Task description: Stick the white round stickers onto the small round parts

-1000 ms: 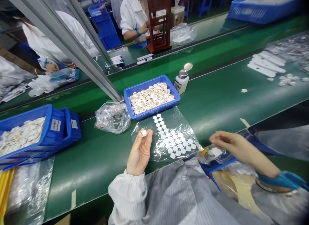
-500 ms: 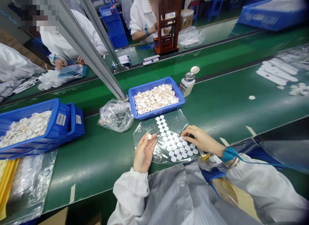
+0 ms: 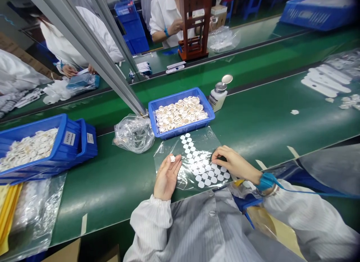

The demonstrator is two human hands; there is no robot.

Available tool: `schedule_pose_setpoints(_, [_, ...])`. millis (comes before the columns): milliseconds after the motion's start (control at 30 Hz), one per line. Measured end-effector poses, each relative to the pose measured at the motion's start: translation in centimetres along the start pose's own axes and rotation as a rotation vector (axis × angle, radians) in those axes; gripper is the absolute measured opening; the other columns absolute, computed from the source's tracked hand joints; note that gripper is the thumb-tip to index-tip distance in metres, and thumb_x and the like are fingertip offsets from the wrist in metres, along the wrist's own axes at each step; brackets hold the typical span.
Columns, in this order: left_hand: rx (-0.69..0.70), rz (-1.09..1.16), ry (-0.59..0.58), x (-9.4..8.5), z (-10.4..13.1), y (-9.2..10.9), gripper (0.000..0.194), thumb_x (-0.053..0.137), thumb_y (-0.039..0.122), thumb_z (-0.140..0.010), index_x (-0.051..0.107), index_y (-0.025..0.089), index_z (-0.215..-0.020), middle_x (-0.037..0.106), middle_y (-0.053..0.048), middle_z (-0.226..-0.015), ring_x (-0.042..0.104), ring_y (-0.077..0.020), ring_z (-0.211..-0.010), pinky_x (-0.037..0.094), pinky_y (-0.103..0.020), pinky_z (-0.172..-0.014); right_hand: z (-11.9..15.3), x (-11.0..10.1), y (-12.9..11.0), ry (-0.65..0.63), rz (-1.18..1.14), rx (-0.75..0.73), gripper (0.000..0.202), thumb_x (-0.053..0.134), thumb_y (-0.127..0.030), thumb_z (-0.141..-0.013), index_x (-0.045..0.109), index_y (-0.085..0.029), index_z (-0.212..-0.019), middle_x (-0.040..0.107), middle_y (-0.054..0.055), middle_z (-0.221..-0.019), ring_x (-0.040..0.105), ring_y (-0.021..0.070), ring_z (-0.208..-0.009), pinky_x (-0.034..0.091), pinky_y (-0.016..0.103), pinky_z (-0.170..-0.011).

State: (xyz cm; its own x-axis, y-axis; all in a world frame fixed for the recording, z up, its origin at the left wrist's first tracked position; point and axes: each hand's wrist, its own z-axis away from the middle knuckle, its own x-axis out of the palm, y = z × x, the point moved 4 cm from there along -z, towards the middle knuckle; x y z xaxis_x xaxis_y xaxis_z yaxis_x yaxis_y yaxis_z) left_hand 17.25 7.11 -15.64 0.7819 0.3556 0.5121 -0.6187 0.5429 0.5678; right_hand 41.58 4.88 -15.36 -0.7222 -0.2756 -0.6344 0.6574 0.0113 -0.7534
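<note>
My left hand (image 3: 166, 176), palm up beside the clear sheet, holds a small white round piece (image 3: 172, 158) at its thumb and fingertips. Rows of white round stickers (image 3: 205, 176) lie on the clear plastic sheet (image 3: 165, 149). Over the sheet's right part, my right hand (image 3: 232, 161) has its fingers bent and pressed together at the stickers; whether something is between the fingertips is too small to tell. Behind the sheet stands a blue tray (image 3: 184, 132) full of small whitish round pieces (image 3: 181, 113).
A white bottle with its lid up (image 3: 218, 98) stands right of the tray, a clear bag (image 3: 133, 134) left. Blue bins (image 3: 66, 142) are at the far left. A metal post (image 3: 92, 55) rises behind. Other people in white work across the belt.
My right fingertips have drawn together a little over the stickers. My left hand keeps its pose with the piece. The whole view has shifted slightly.
</note>
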Motion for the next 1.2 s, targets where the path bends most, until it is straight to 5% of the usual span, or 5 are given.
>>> schedule_pose_setpoints(400, [0.013,0.010,-0.017,0.3,0.2,0.2,0.009,0.064,0.018,-0.088,0.068,0.015,-0.095,0.078,-0.009,-0.089,0.071,-0.0220,-0.106,0.044,-0.038,-0.109,0.4,-0.8,-0.2,0.117,-0.091,0.015,0.019,0.058,-0.035,-0.090,0.069,-0.022,-0.082,0.074,0.000,-0.085,0.068,0.0165,-0.075,0.050,0.030,-0.066])
schedule_pose_setpoints(533, [0.004,0.118,-0.084,2.6,1.1,-0.1,0.013,0.056,0.019,-0.093,0.069,0.018,-0.095,0.078,-0.005,-0.090,0.068,-0.0203,-0.111,0.043,-0.037,-0.110,0.2,-1.5,-3.2,0.226,-0.197,0.000,0.023,0.062,-0.041,-0.089,0.070,-0.020,-0.084,0.075,0.002,-0.081,0.070,0.0155,-0.069,0.056,0.027,-0.061])
schedule_pose_setpoints(733, [-0.141,0.320,-0.292,8.1,2.9,-0.8,0.026,0.045,0.027,-0.099,0.070,0.023,-0.091,0.078,0.000,-0.090,0.065,-0.0209,-0.117,0.043,-0.045,-0.110,1.8,-0.9,-11.7,0.561,0.008,-0.620,0.016,0.060,-0.012,-0.089,0.070,-0.023,-0.096,0.076,0.001,-0.091,0.070,0.0145,-0.084,0.056,0.028,-0.074])
schedule_pose_setpoints(833, [-0.108,0.311,-0.338,9.3,3.8,-0.3,0.026,0.045,0.031,-0.099,0.070,0.027,-0.092,0.077,0.002,-0.090,0.060,-0.0215,-0.124,0.041,-0.048,-0.110,2.1,-0.3,-12.9,0.527,0.124,-0.725,0.016,0.063,-0.013,-0.088,0.070,-0.024,-0.098,0.076,0.000,-0.092,0.067,0.0151,-0.083,0.054,0.029,-0.071])
schedule_pose_setpoints(1200, [0.063,0.218,-0.433,10.5,6.1,1.3,0.016,0.053,0.032,-0.095,0.068,0.028,-0.093,0.078,0.001,-0.085,0.058,-0.0219,-0.127,0.040,-0.044,-0.110,1.1,-1.8,-13.6,0.347,-0.007,-0.525,0.022,0.068,-0.034,-0.087,0.063,-0.026,-0.108,0.063,0.004,-0.091,0.056,0.0205,-0.090,0.047,0.038,-0.077])
